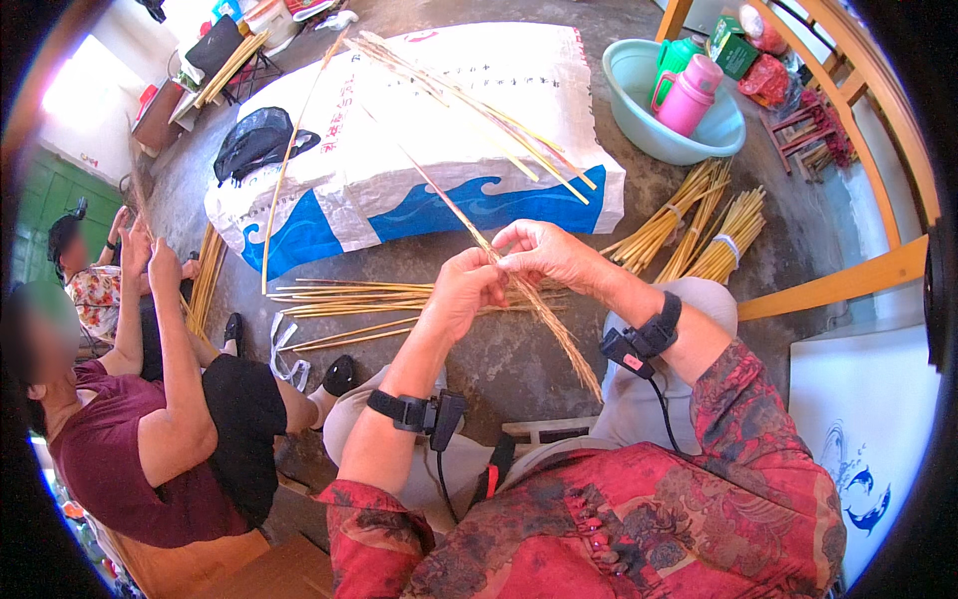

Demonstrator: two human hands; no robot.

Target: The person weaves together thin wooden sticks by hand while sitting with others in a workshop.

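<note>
A dried grass stalk with a feathery seed head (561, 333) slants between my hands, its thin stem pointing to the far left and its plume hanging towards my knees. My left hand (465, 288) grips it near the base of the plume. Close beside, my right hand (545, 254) pinches the same stretch with thumb and fingers. Loose stalks (352, 296) lie on the floor beneath my left hand. Beyond my hands, a printed white woven sheet (479, 127) carries more plumed stalks (479, 105) and a black bag (254, 146).
Tied stalk bundles (722, 239) lie at the right, near a blue basin (673, 153) holding pink and green flasks (685, 93). A wooden frame (838, 281) borders that side. At my left sits a co-worker (142, 434) with raised hands, another person (93, 299) beyond.
</note>
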